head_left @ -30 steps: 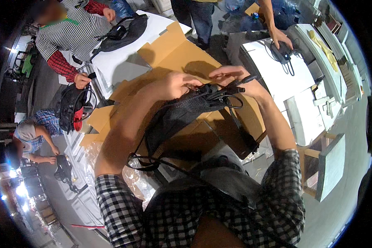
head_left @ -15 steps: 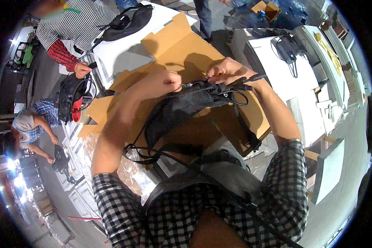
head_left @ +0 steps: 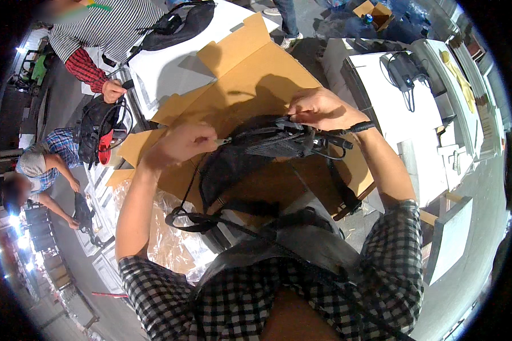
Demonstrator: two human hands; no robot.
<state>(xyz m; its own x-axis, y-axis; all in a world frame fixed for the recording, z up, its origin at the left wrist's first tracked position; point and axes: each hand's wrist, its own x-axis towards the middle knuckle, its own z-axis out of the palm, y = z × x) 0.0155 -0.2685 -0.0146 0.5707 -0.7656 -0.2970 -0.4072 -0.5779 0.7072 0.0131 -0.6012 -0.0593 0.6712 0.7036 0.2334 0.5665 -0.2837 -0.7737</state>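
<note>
A black mesh waist bag [head_left: 227, 173] with long straps hangs over an opened cardboard box, its top gaping and black cables [head_left: 330, 139] sticking out on the right. My left hand [head_left: 188, 142] is closed in a pinch at the bag's left end, on what looks like a small metal zipper pull [head_left: 224, 141]. My right hand [head_left: 318, 108] pinches the bag's upper edge at the right, the cable ends lying by that wrist. A loose black strap [head_left: 196, 221] loops below the bag toward my body. What lies deeper inside the bag is hidden.
Beneath is the cardboard box [head_left: 256, 68] with raised flaps. Clear plastic wrap [head_left: 173, 227] lies at left. A white table [head_left: 387, 94] at right bears a black adapter with cable [head_left: 404, 74]. Two people handle black bags at left; another black bag [head_left: 179, 28] lies on the far table.
My left hand has drawn left and slightly down along the bag's top edge with the pull, and the opening has widened. My right hand has shifted slightly right and down.
</note>
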